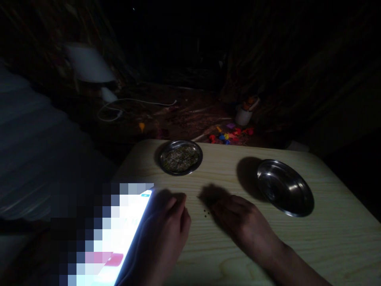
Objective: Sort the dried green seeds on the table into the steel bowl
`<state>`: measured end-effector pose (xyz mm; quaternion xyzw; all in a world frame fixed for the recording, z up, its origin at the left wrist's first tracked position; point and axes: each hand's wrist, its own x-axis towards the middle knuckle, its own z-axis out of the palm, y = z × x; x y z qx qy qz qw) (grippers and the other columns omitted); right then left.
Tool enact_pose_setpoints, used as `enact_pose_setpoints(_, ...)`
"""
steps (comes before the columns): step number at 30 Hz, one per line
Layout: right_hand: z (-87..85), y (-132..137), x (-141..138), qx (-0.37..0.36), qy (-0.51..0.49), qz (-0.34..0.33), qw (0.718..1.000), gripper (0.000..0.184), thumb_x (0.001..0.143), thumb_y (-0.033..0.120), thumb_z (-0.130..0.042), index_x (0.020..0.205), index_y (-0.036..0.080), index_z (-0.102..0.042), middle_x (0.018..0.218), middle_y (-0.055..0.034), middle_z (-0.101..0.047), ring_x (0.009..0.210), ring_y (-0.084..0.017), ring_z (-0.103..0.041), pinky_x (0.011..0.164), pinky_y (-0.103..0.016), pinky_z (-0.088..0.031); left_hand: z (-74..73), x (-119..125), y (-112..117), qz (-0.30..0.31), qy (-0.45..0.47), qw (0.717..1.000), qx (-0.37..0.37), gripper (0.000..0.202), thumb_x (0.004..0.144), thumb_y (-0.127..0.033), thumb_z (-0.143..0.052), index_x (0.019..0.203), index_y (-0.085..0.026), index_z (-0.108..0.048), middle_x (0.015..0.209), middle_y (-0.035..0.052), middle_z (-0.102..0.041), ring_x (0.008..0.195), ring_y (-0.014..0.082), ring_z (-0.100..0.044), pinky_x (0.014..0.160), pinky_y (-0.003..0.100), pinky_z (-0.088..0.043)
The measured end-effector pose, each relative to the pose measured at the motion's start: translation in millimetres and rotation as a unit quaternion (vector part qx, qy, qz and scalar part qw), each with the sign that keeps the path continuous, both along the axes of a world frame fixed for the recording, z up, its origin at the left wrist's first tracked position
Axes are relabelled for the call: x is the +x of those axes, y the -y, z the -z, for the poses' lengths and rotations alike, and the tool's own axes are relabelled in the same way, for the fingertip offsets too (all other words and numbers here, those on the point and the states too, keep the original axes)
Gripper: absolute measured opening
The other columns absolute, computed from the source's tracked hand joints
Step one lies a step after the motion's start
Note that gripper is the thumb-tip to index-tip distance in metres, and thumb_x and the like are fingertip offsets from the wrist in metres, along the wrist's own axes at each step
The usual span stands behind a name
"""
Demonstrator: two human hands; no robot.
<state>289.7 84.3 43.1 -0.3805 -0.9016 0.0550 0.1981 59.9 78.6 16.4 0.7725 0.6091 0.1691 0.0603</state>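
Nearest, the left hand (166,232) closes its fingers on a glowing phone (127,230). Beside its bent right hand (242,222), whose grip I cannot tell, lie tiny dark seeds (205,213) on the pale worktop (327,238). Farther stand a seed plate (181,157) and, to the right, a shiny steel plate (285,187).

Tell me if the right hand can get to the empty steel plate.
Probably yes: the right hand lies on the table beside the empty steel plate, with only bare wood between them.

both hands (166,226) (241,220) rest low, fingers loosely curled.
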Motion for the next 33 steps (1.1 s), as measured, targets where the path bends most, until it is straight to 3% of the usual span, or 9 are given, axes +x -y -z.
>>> enact_pose_setpoints(3, 1.9, 1, 4, 0.017, -0.016, 0.015, 1.0, 0.024, 0.098, 0.013, -0.054, 0.116, 0.019, -0.07, 0.1, -0.0062, -0.075, 0.092, -0.02, -0.067, 0.083, -0.033, -0.056, 0.5, 6, -3, -0.006, -0.017, 0.999, -0.026, 0.036, 0.097, -0.025, -0.038, 0.123, -0.02, -0.062, 0.11, 0.0085, -0.066, 0.095, 0.0249, -0.067, 0.083, 0.044, -0.056)
enact_pose_setpoints(9, -10.1, -1, 15, 0.022, -0.03, 0.117, 0.992, 0.017, 0.095, 0.013, -0.056, 0.085, 0.017, -0.069, 0.082, -0.008, -0.071, 0.073, -0.021, -0.065, 0.067, -0.031, -0.049, -1.1, 21, 3, -0.001, 0.012, 0.997, -0.074, 0.041, 0.097, -0.025, -0.038, 0.131, -0.019, -0.061, 0.117, 0.0086, -0.067, 0.092, 0.0232, -0.069, 0.083, 0.045, -0.06)
enact_pose_setpoints(14, -17.8, -5, 21, -0.003, 0.034, 0.204, 0.978, 0.019, 0.096, 0.014, -0.051, 0.099, 0.019, -0.069, 0.082, -0.0069, -0.074, 0.065, -0.02, -0.068, 0.057, -0.028, -0.043, -6.6, 31, 6, 0.023, 0.013, 0.996, -0.079, 0.042, 0.095, -0.022, -0.041, 0.133, -0.021, -0.062, 0.116, 0.009, -0.069, 0.089, 0.0227, -0.072, 0.078, 0.043, -0.062)
enact_pose_setpoints(21, -13.7, -7, 24, -0.015, 0.093, 0.227, 0.969, 0.027, 0.094, 0.017, -0.051, 0.114, 0.021, -0.069, 0.081, -0.0068, -0.077, 0.053, -0.021, -0.068, 0.047, -0.029, -0.036, -1.7, 31, 11, 0.047, 0.032, 0.996, -0.064, 0.044, 0.097, -0.022, -0.042, 0.138, -0.025, -0.057, 0.125, 0.0081, -0.068, 0.098, 0.0238, -0.072, 0.081, 0.044, -0.063)
enact_pose_setpoints(23, -13.2, -9, 24, -0.011, 0.102, 0.232, 0.967, 0.028, 0.093, 0.018, -0.051, 0.114, 0.021, -0.069, 0.075, -0.0058, -0.076, 0.051, -0.022, -0.068, 0.046, -0.03, -0.035, -0.8, 26, 12, 0.044, 0.046, 0.996, -0.058, 0.04, 0.098, -0.023, -0.042, 0.133, -0.028, -0.059, 0.124, 0.0051, -0.068, 0.1, 0.0239, -0.071, 0.083, 0.046, -0.062)
enact_pose_setpoints(28, -15.0, -12, 21, -0.009, 0.114, 0.231, 0.966, 0.029, 0.092, 0.014, -0.05, 0.112, 0.022, -0.07, 0.072, -0.0056, -0.076, 0.05, -0.021, -0.067, 0.045, -0.029, -0.032, -7.0, 19, 9, 0.021, 0.04, 0.992, -0.118, 0.025, 0.1, -0.023, -0.041, 0.099, -0.026, -0.065, 0.101, 0.0019, -0.068, 0.089, 0.0227, -0.068, 0.078, 0.043, -0.056)
enact_pose_setpoints(33, -15.6, -9, 17, -0.018, 0.113, 0.214, 0.97, 0.027, 0.093, 0.017, -0.051, 0.113, 0.02, -0.069, 0.069, -0.0049, -0.074, 0.05, -0.021, -0.067, 0.046, -0.03, -0.032, -8.7, 27, 3, 0.033, 0.031, 0.992, -0.119, 0.026, 0.1, -0.023, -0.04, 0.093, -0.025, -0.065, 0.099, 0.0016, -0.068, 0.085, 0.0217, -0.068, 0.074, 0.037, -0.051)
